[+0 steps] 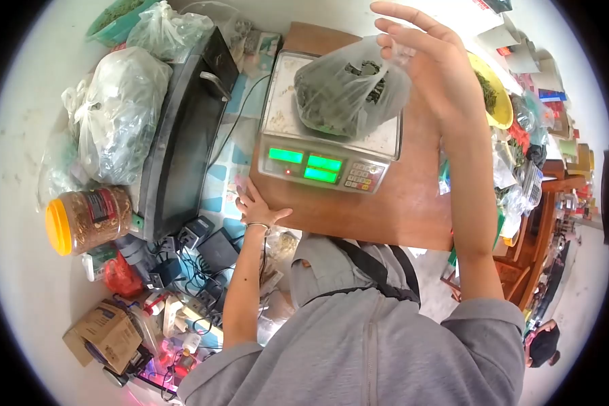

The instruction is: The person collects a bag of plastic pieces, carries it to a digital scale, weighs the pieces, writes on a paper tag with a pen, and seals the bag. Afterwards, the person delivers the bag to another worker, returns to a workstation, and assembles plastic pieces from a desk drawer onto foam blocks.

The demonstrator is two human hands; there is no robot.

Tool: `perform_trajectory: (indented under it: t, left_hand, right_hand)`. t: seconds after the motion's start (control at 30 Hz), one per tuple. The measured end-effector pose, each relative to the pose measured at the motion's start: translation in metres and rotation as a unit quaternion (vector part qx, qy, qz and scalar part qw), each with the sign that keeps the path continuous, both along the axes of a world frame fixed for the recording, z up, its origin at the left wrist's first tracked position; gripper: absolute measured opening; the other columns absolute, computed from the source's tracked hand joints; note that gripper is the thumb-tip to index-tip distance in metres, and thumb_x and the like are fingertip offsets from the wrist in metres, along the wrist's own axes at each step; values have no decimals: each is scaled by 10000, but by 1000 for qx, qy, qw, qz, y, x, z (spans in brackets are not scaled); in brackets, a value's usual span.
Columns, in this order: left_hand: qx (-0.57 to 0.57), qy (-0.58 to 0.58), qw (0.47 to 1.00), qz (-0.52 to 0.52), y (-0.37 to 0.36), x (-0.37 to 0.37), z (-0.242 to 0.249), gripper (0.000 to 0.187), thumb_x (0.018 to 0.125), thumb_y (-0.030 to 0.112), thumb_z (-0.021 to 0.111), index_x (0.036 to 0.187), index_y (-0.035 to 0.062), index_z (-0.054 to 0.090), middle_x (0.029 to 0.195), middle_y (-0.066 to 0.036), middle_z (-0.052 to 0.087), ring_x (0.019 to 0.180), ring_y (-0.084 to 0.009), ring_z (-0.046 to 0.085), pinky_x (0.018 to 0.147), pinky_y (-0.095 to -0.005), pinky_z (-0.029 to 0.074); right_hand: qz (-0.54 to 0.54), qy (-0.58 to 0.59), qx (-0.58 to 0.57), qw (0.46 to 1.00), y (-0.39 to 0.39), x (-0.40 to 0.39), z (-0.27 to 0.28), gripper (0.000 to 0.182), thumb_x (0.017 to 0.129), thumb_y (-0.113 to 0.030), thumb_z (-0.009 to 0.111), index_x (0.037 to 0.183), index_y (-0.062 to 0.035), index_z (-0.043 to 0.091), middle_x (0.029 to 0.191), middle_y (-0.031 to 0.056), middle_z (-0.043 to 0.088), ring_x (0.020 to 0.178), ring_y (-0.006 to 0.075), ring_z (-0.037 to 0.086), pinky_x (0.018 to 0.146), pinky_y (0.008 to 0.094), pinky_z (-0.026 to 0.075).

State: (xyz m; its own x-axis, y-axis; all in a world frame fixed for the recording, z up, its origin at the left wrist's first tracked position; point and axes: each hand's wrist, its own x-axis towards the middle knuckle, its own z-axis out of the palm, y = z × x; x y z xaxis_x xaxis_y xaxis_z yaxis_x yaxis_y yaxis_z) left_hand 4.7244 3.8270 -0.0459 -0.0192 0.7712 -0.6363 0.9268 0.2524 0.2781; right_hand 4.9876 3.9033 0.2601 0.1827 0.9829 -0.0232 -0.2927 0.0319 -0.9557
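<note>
A translucent plastic bag [348, 101] with dark, leafy-looking contents rests on the metal pan of a digital scale [325, 166]. The scale's displays glow green, but the digits are too small to read. My right hand [433, 57] is beside the top of the bag, its fingers stretched out and apart, with the lower fingertips against or very near the plastic. At the front left corner of the brown board [413, 210] under the scale, my left hand [260, 210] lies with fingers spread. A bracelet circles that wrist.
Left of the scale stands a dark monitor [189, 135], with stuffed plastic bags [122, 108] and a yellow-lidded jar [91, 215] behind it. Tangled cables and adapters [196, 254] lie below. A yellow basin [494, 91] sits to the right. Another person [543, 344] is far off, lower right.
</note>
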Motion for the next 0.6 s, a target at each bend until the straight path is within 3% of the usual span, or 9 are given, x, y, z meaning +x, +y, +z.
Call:
perform_trajectory:
  t: [0.17,0.23,0.37,0.43,0.47,0.53,0.6]
  left_hand:
    - [-10,5,1000,3,1,1,-1,1388,384,461,818,1348,235,-155,1406,-111,-153,1255,-411,75,868,-630,310]
    - [-1,2,1000,0,0,0,-2,1389,382,462,818,1348,235,-155,1405,-116,-152,1252,-412,77,870,-631,307]
    - [14,-8,1000,-6,0,0,1,1385,388,460,818,1348,233,-155,1402,-125,-145,1240,-416,90,874,-634,301]
    - [10,-3,1000,-8,0,1,1,1383,390,458,817,1348,230,-153,1402,-120,-144,1238,-413,98,874,-627,307]
    - [7,0,1000,-7,1,1,1,1381,391,456,817,1349,227,-151,1403,-115,-142,1236,-410,107,874,-620,312]
    - [7,0,1000,-4,1,2,1,1380,390,455,818,1351,224,-145,1403,-111,-142,1237,-407,110,875,-612,318]
    - [9,1,1000,-1,1,2,1,1379,388,453,818,1352,221,-140,1404,-107,-143,1238,-404,113,876,-604,323]
  right_hand:
    - [-22,19,-11,1000,-1,5,-14,334,738,2,601,1041,49,466,907,83,504,796,149,528,744,253,432]
    - [-41,-117,-31,992,-6,12,-26,347,788,-84,518,1109,48,510,915,98,572,779,113,521,705,230,407]
    - [-40,-214,-56,974,-31,28,-38,331,798,-114,526,1102,16,527,973,110,580,895,141,537,758,241,412]
    - [-174,-354,-52,918,-48,36,-44,319,803,-127,526,1097,-5,537,992,102,581,927,152,527,795,269,410]
    - [-175,-353,-53,918,-58,43,-51,319,803,-127,526,1097,-5,537,992,102,581,927,152,527,795,269,410]
    - [-301,-340,-57,889,-84,68,-78,306,811,-127,511,1093,-14,541,983,95,592,925,152,537,813,277,408]
    - [-310,-379,-147,860,-122,113,-142,309,799,-98,498,1096,-24,540,964,126,600,927,179,555,806,283,413]
